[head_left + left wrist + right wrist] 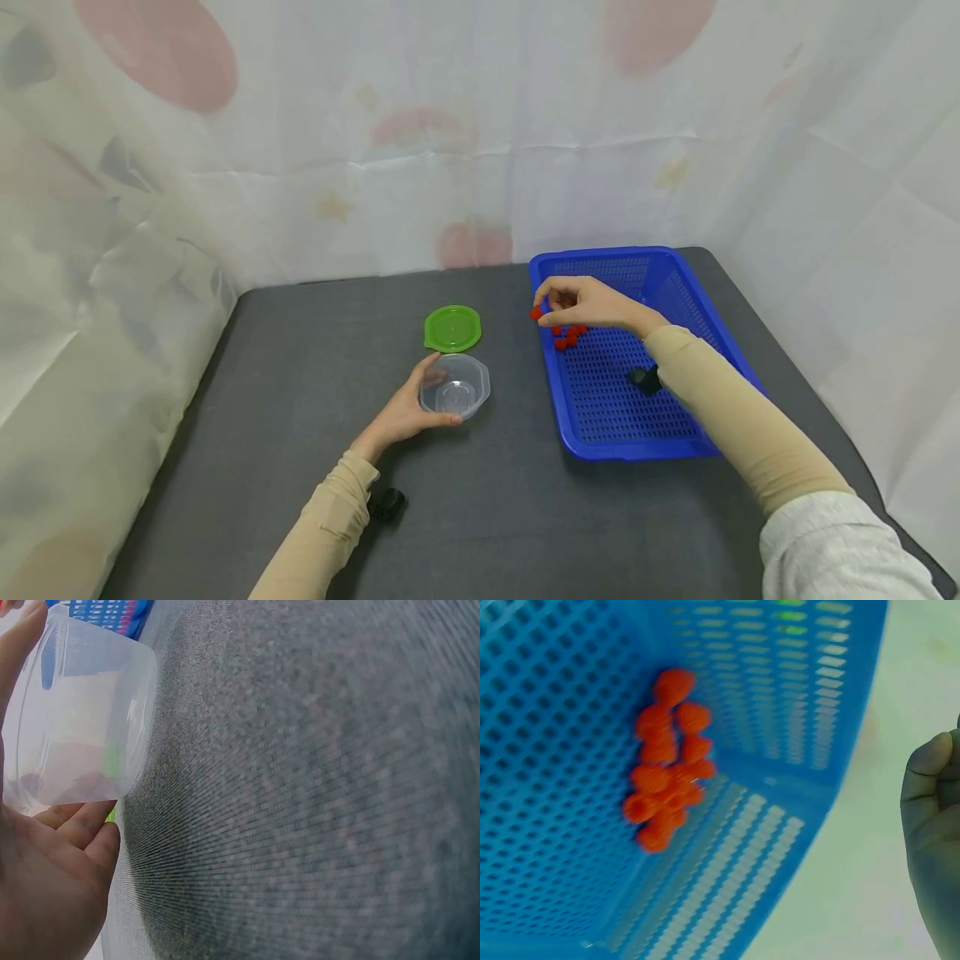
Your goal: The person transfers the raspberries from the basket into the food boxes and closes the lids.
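Note:
In the head view my left hand [401, 410] grips a clear plastic tub [456, 385] from its left side, thumb at the near side and fingers at the far side. The left wrist view shows the tub [94, 712] close to the dark table surface. My right hand [592, 303], over the left rim of a blue plastic basket [622, 400], pinches a small red berry [536, 313] that looks like a raspberry. Several more red berries [656, 780] lie clustered in a basket corner, blurred in the right wrist view.
A green lid [453, 328] lies on the dark grey table [300, 433] just beyond the tub. White patterned curtains [435, 192] hang behind the table and along both sides. Black wrist cameras [387, 505] sit under both forearms.

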{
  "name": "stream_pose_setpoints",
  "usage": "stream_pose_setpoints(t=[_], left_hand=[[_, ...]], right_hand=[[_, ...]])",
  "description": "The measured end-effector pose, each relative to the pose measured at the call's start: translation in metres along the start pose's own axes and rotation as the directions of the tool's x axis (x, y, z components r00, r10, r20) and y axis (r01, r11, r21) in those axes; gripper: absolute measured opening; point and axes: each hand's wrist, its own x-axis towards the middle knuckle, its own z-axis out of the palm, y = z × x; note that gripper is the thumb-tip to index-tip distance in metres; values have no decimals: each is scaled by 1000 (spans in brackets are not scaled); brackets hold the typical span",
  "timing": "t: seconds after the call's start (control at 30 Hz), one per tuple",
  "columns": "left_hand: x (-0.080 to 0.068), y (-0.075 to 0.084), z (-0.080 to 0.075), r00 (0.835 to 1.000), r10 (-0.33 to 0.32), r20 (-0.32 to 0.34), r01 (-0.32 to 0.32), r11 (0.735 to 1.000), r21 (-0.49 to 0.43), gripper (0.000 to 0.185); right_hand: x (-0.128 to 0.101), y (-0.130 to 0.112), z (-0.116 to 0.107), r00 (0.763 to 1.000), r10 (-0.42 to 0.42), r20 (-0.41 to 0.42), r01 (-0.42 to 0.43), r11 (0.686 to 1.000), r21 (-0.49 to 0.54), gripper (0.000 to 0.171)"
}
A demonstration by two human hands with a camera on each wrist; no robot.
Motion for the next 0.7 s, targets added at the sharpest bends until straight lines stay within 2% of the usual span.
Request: stream_pose_setpoints(t=[0.27,0.47,0.7], left_hand=[[0,0,2,1000,-6,-17,6,1000,-15,111],[-1,0,2,1000,-26,-14,25,998,-52,110],[-2,0,4,999,-44,5,44,998,-52,110]], right_hand=[[21,-22,10,997,-70,10,70,998,3,25],[37,-33,24,994,-107,23,105,992,77,27],[57,-41,39,977,-203,66,191,969,154,23]])
